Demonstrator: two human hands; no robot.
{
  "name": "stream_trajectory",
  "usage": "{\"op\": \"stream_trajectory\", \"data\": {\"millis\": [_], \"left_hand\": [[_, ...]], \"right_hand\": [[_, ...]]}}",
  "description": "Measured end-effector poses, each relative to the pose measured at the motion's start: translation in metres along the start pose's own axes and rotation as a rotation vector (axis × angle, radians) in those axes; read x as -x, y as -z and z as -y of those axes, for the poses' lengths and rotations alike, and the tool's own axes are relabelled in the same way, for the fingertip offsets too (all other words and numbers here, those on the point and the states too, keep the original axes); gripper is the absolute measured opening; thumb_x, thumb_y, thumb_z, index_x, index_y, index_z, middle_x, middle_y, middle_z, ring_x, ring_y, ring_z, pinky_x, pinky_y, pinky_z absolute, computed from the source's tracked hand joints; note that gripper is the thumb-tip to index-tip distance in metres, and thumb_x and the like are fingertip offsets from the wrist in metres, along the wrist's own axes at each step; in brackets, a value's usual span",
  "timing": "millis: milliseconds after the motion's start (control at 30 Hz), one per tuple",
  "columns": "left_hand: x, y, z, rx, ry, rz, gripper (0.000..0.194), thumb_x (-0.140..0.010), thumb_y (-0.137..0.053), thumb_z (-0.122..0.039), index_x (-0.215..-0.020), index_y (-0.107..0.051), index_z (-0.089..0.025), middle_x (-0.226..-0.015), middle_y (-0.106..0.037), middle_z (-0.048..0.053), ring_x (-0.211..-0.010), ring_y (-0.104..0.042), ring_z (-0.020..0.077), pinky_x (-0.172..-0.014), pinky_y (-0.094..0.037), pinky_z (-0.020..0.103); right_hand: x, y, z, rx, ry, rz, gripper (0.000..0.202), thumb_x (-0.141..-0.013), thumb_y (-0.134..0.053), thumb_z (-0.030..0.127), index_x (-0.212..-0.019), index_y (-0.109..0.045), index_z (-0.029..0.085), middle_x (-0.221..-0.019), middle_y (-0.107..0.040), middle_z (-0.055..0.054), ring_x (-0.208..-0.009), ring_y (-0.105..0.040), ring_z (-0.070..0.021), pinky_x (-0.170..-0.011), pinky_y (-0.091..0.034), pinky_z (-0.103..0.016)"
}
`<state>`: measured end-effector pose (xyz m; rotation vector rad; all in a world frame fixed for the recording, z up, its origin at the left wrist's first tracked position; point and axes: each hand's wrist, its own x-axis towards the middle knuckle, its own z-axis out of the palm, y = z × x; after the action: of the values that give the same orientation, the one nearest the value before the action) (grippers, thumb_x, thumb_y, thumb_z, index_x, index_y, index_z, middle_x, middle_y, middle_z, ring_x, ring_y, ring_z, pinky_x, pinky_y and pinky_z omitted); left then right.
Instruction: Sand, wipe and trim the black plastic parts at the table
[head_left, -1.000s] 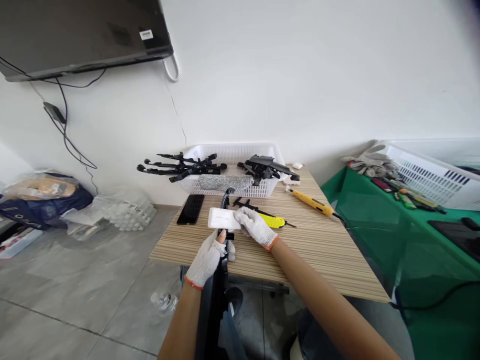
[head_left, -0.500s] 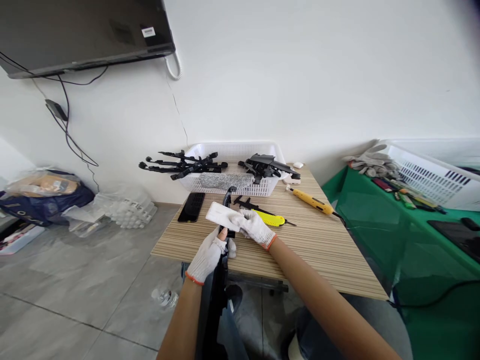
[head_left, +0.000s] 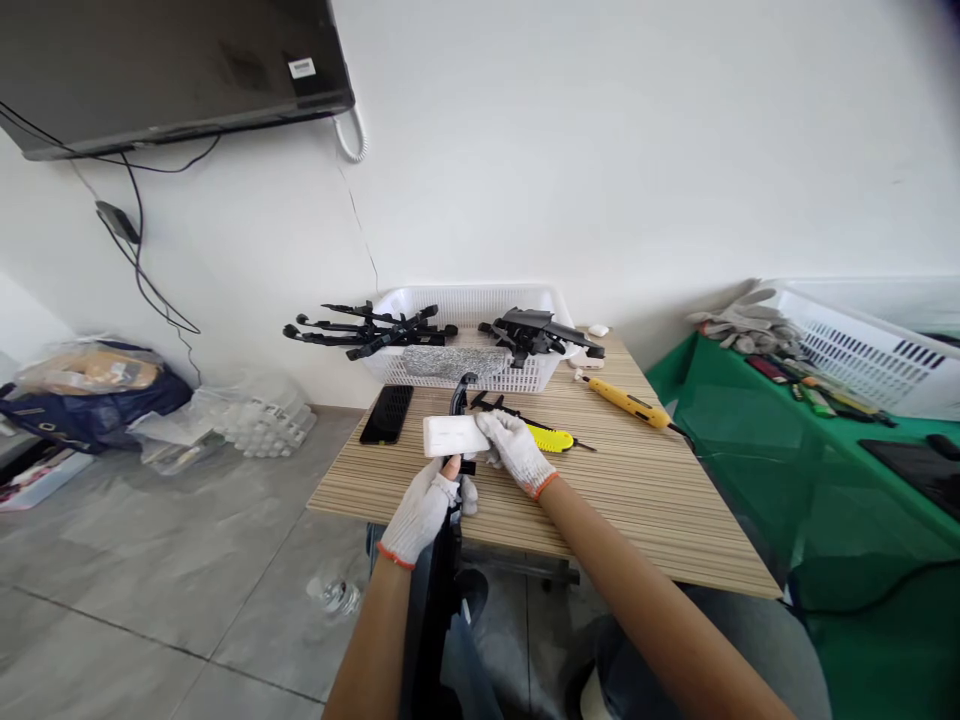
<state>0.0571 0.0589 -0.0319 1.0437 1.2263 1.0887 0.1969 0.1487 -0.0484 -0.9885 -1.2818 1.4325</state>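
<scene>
Holding, two hands, both in white knitted gloves with orange cuffs. Left hand point(head_left: 421, 510): closed round a long black part point(head_left: 463, 392), thumb on the near side and fingertips showing beyond it; the thumb tip is bare. Right hand point(head_left: 517, 450): gripping one end of a white block point(head_left: 454, 436), fingers partly hidden.

White block: one, roughly level, above the near half of the counter point(head_left: 637, 520), crossing in front of the black part just above the left thumb (contact between the two cannot be told from this angle). Black part: curved upper end standing above the block, lower length running past the counter's front edge towards the legs.

Step in hand, by judgement: working the block against the upper portion of the part, left hand as the clamp. The next move calls for a steady left grasp, the block's face kept flat to the part, and the left thumb clear of its lower edge.

Also on the counter: phone point(head_left: 387, 414), left; black caliper point(head_left: 491, 403) and yellow cutter point(head_left: 553, 440), just beyond the right hand; yellow corded tool point(head_left: 626, 402), farther right; white basket point(head_left: 480, 297), at the back, with two groups of black pieces point(head_left: 534, 332) across it.
</scene>
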Motion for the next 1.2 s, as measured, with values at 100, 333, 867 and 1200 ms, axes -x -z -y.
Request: {"op": "stream_trajectory", "data": {"millis": [100,333,867,1200], "left_hand": [[0.000,0.001,0.000,0.002,-0.017,0.012,0.065,-0.073,-0.063,-0.078,-0.092,-0.062,-0.016,-0.060,-0.063,0.000,-0.051,-0.056,0.0135,-0.054,-0.043,0.026],[-0.004,0.007,0.013,0.016,-0.032,0.067,0.060,-0.076,-0.065,-0.071,-0.099,-0.062,-0.016,-0.067,-0.067,0.002,-0.057,-0.061,0.0160,-0.056,-0.044,0.027],[0.001,-0.001,0.000,0.072,-0.052,0.052,0.069,-0.069,-0.066,-0.079,-0.100,-0.060,-0.018,-0.058,-0.061,-0.002,-0.052,-0.055,0.0135,-0.057,-0.046,0.028],[0.000,0.000,0.001,0.004,-0.060,0.034,0.064,-0.076,-0.062,-0.077,-0.100,-0.060,-0.017,-0.058,-0.061,-0.002,-0.052,-0.055,0.0135,-0.056,-0.048,0.028]], "right_hand": [[-0.002,0.002,0.000,-0.007,0.013,-0.035,0.055,-0.069,-0.062,0.076,-0.069,-0.043,0.024,-0.049,-0.041,0.009,-0.036,-0.034,-0.0065,-0.032,-0.030,-0.021],[0.006,0.001,0.004,0.015,-0.044,0.095,0.056,-0.054,-0.077,0.069,-0.069,-0.051,0.022,-0.049,-0.048,0.007,-0.035,-0.039,-0.0068,-0.031,-0.029,-0.020],[-0.001,0.006,0.002,-0.042,-0.004,-0.131,0.054,-0.063,-0.070,0.071,-0.069,-0.045,0.024,-0.048,-0.044,0.008,-0.038,-0.034,-0.0071,-0.034,-0.026,-0.022],[-0.003,0.012,0.005,-0.052,0.022,-0.235,0.051,-0.066,-0.068,0.067,-0.070,-0.041,0.025,-0.050,-0.042,0.008,-0.039,-0.035,-0.0076,-0.034,-0.029,-0.022]]}}
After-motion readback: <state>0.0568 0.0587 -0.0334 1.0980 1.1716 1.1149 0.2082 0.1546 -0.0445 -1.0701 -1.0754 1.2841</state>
